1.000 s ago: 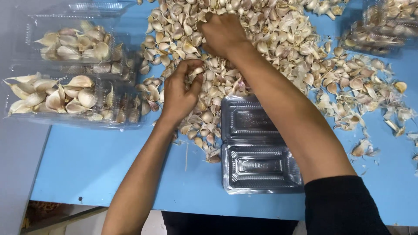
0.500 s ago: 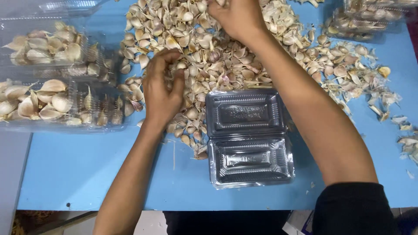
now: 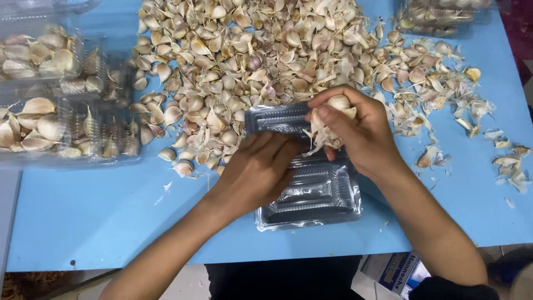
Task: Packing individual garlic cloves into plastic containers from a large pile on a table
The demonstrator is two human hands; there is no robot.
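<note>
right hand (image 3: 355,133): off pile, now holding garlic cloves (image 3: 327,119) | left hand (image 3: 261,172): moved onto clear tray (image 3: 322,200)

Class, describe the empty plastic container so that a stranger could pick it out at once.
On the blue table, look below the big garlic pile, at the near edge. The clear hinged container lies open under both hands; unlike the packs at left, it holds no garlic.

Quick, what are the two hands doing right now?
Left hand: palm down on the clear plastic tray; whether it holds anything cannot be told.
Right hand: closed on garlic cloves above the tray.
</note>
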